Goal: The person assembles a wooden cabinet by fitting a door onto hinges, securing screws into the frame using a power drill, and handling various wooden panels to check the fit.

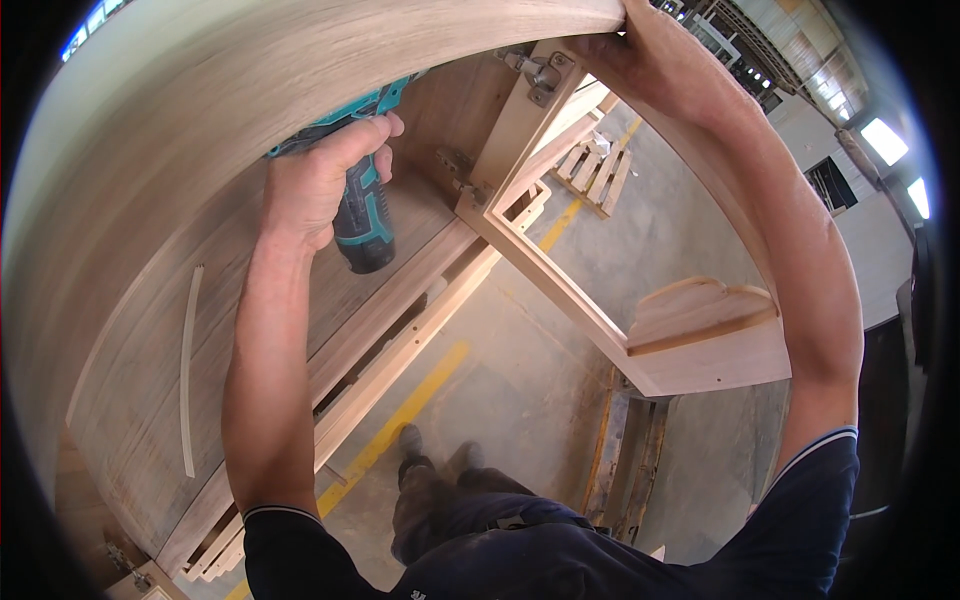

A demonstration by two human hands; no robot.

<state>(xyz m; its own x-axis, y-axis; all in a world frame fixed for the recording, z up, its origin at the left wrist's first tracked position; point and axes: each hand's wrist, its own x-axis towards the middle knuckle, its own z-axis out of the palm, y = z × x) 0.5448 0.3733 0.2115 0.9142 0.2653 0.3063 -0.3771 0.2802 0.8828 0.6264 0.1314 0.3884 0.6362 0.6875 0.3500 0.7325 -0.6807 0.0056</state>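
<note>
My left hand (pixel 325 175) is wrapped round the grip of a teal and black cordless drill (pixel 364 225), inside a wooden cabinet (pixel 300 235). The drill's front end points up and to the right, partly hidden behind the cabinet's front edge (pixel 330 55). My right arm reaches up along the right side. At its end, my right hand (pixel 628 55) closes round the wood where that edge meets an open door frame (pixel 570 275); its fingers are partly hidden. Metal hinges (pixel 543 78) sit on the wood between the two hands.
A thin light strip (pixel 190 370) lies inside the cabinet at the left. The door frame has a curved wooden piece (pixel 705 315) at its right end. Beyond it, a pallet (pixel 592 172) rests on the concrete floor, with a yellow line (pixel 405 415) running past my feet.
</note>
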